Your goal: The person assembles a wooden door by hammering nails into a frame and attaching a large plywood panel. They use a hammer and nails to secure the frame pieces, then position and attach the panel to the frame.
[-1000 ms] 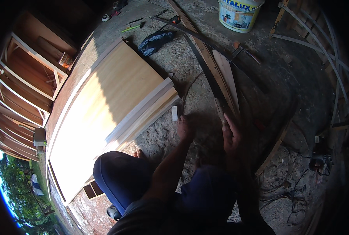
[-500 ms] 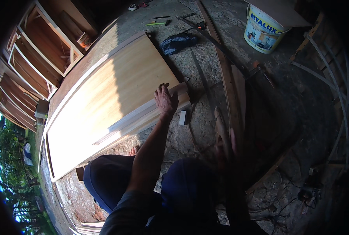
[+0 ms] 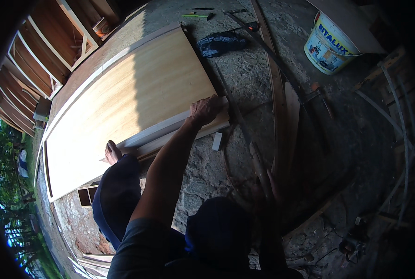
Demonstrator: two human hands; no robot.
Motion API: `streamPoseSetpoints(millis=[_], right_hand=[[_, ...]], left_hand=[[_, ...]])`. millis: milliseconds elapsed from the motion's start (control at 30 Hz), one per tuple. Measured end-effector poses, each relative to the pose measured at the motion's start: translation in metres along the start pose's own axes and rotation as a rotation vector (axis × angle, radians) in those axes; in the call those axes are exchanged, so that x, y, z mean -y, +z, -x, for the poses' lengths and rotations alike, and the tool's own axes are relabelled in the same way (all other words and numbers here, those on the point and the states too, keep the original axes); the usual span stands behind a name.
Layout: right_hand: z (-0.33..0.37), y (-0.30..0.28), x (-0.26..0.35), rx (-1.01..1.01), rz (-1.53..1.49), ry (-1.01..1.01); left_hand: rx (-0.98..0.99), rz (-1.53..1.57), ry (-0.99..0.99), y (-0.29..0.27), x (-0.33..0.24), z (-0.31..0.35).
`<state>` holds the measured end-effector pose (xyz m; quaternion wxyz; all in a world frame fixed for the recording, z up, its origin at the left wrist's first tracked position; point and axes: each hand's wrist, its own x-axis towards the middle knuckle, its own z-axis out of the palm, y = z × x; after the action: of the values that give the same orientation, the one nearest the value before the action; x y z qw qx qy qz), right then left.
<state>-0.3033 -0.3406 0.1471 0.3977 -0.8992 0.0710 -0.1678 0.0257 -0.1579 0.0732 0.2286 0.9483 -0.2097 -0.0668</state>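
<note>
My left hand point(image 3: 205, 111) is closed over the near right corner of a large pale wooden panel point(image 3: 170, 79), gripping the wooden strip point(image 3: 170, 124) along its near edge. Down in the shadow to the right, my right hand point(image 3: 269, 187) holds a handsaw point(image 3: 259, 163) by its light handle. The saw's long, dark blade points away, past the panel's right corner and apart from it. My bare foot point(image 3: 112, 153) rests on the near side of the panel.
A small white block point(image 3: 217, 141) lies by the panel's corner. Long boards point(image 3: 273, 79), a black plastic bag point(image 3: 221, 44) and a hammer point(image 3: 323, 98) lie on the rough floor. A white bucket point(image 3: 328, 46) stands far right; wooden frames point(image 3: 49, 51) stand far left.
My left hand has moved right to the panel's corner and closed on the strip. My foot has come off the floor onto the panel. The saw stays in my right hand.
</note>
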Motion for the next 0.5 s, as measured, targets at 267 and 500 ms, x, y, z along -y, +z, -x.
streamPoseSetpoints(millis=[267, 500], right_hand=[[0.002, -0.003, -0.006, 0.024, -0.159, 0.134], [-0.001, -0.014, 0.0, 0.031, -0.428, 0.315]], left_hand=[[0.039, 0.07, 0.006, 0.002, 0.015, -0.006], [0.001, 0.009, 0.189, 0.013, 0.028, -0.01]])
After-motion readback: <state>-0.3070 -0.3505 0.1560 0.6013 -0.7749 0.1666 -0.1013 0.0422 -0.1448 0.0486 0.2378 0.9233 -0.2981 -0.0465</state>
